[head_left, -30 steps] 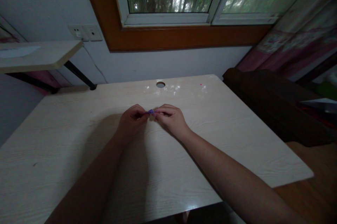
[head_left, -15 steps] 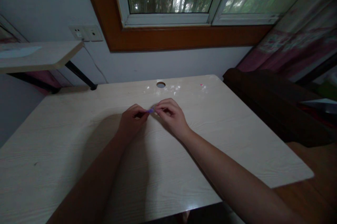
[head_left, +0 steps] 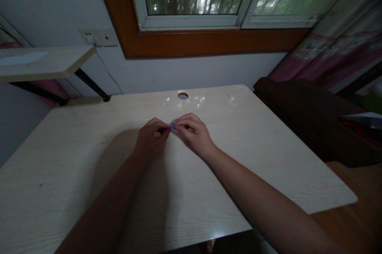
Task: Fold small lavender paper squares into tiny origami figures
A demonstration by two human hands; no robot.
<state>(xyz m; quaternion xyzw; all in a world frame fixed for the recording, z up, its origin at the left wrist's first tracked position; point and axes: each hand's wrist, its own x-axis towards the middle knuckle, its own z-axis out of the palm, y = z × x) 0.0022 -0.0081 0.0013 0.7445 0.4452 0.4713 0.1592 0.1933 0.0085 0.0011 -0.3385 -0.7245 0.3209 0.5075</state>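
Observation:
A small purple strip, thin and perhaps folded or twisted (head_left: pixel 173 127), is pinched between my two hands just above the table; its exact kind is too small to make out. My left hand (head_left: pixel 151 136) grips its left end between thumb and forefinger. From the other side my right hand (head_left: pixel 193 131) pinches it too, fingertips almost touching those of the left. Part of the strip is hidden by the fingers. Beneath both hands lies the pale wood-grain table (head_left: pixel 209 190).
A round cable hole (head_left: pixel 183 96) and a tiny pink speck (head_left: pixel 229 96) mark the table's far part. At the left a raised shelf (head_left: pixel 71 65) stands on black legs. A window (head_left: pixel 191 23) is behind; dark wooden furniture (head_left: pixel 298 114) stands at the right.
My hands have drawn slightly closer together, the left shifting a little right. The purple strip now shows spread ends at an angle between the fingertips.

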